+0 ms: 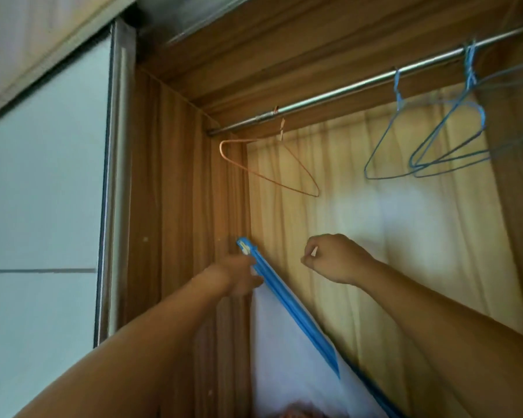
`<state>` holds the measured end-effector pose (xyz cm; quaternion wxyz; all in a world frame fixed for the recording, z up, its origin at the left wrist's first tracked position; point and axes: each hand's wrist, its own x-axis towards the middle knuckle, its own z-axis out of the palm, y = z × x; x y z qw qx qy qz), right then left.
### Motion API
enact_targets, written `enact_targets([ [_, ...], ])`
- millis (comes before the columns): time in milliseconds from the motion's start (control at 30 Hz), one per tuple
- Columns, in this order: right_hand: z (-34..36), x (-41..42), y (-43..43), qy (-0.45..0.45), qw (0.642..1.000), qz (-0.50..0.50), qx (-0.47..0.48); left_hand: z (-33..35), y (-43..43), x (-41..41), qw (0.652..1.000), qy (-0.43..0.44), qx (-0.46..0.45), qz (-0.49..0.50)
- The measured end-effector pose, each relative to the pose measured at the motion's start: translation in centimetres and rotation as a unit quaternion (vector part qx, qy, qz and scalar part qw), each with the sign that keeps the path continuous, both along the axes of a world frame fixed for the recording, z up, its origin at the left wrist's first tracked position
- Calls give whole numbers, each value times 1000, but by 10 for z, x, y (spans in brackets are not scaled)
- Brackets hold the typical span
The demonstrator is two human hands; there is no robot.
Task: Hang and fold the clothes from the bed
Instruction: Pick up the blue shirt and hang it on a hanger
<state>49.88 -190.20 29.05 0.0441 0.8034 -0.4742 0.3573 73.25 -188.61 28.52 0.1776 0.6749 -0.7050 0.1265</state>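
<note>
Cloth (287,342), white with a blue edge (290,303), sits low in the open wardrobe, its long edge slanting from upper left down to the right. At far left is a pale sliding door (43,176), then the wooden side wall (175,206). The left hand (239,274) grips the edge's top end, fingers wrapped round it. The orange hanger (269,170) hangs above both hands. The right hand (332,257), curled in a fist with nothing I can name in it, looks the nearer to it. Blue hangers (435,140) sit further right on the rail (344,89)
</note>
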Motion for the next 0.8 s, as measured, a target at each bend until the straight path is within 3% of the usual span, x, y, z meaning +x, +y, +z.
enact_targets([
  [67,31,5,15,-39,997,12,-58,30,15,-1,998,16,-53,-18],
  [167,59,10,33,-46,993,12,-106,73,32,2,971,165,-163,-63],
  [233,65,9,36,-42,992,8,-120,91,39,2,922,306,-208,-117],
  [333,68,6,34,-42,990,-1,-131,120,55,-5,851,416,-263,-181],
  [433,67,-1,32,-40,989,-12,-140,149,60,-6,817,447,-303,-200],
  [600,61,-15,28,-37,989,-32,-138,182,47,-11,820,459,-287,-184],
  [700,54,-28,25,-30,990,-51,-128,195,41,-25,792,515,-275,-180],
  [800,48,-43,20,-26,990,-69,-121,209,30,-36,809,475,-301,-172],
])
